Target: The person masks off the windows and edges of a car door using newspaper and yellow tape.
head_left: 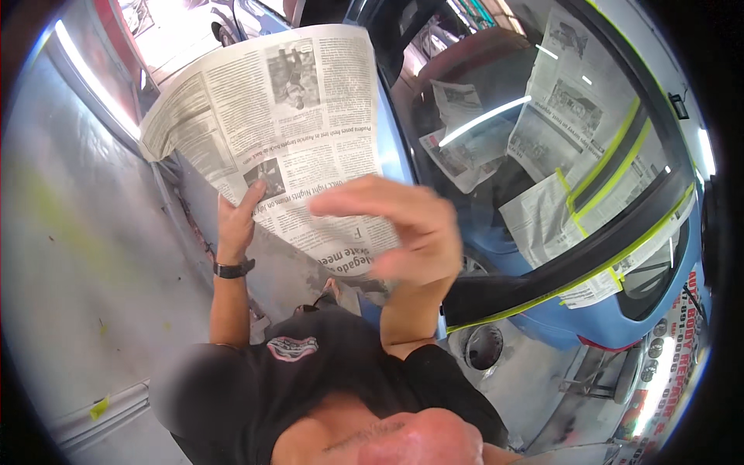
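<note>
Left hand (242,217) pinches thin, curling newspaper (240,101); right hand (425,232) arches, thumb and fingers apart.

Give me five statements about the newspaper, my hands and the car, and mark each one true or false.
1. The left hand holds a newspaper sheet. True.
2. The newspaper sheet is crumpled into a ball. False: it is spread open.
3. The right hand appears in front of the newspaper sheet. True.
4. A dark band circles the right wrist. False: the dark band is on the left wrist.
5. The car's body is yellow. False: the car is blue.
</note>
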Motion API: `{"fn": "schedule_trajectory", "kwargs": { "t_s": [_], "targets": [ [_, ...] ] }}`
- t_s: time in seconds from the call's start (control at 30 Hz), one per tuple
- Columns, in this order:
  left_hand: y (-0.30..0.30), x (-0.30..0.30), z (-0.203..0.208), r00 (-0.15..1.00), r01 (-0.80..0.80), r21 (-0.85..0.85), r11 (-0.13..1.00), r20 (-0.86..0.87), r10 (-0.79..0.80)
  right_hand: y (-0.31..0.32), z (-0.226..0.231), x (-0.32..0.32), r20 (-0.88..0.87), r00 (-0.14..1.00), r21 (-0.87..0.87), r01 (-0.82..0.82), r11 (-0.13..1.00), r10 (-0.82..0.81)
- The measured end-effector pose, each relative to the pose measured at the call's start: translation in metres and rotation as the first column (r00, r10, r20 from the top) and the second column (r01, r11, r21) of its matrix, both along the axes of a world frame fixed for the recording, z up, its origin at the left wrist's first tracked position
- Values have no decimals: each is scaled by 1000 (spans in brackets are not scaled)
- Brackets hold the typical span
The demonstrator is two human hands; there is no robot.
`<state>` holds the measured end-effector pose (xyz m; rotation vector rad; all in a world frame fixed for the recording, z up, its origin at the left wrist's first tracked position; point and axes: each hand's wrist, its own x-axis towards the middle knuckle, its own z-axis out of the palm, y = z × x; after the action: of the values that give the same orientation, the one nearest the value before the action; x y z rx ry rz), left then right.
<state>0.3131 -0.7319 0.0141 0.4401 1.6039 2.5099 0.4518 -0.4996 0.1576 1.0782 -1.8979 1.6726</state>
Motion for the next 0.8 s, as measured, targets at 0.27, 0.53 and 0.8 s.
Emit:
{"fn": "schedule_trajectory", "kwargs": {
  "t_s": [0.27,0.53,0.8],
  "targets": [
    [-26,-64,-17,985,-170,-149,974,-63,162,55,20,9,-7,842,-342,504,793,-539],
    [-37,-132,27,963,-201,-461,864,-254,88,29,42,-28,442,284,-97,958,269,-851],
    [-76,-263,-42,744,-643,-319,696,-476,469,106,-64,-19,111,281,139,945,295,-953]
  ]
}}
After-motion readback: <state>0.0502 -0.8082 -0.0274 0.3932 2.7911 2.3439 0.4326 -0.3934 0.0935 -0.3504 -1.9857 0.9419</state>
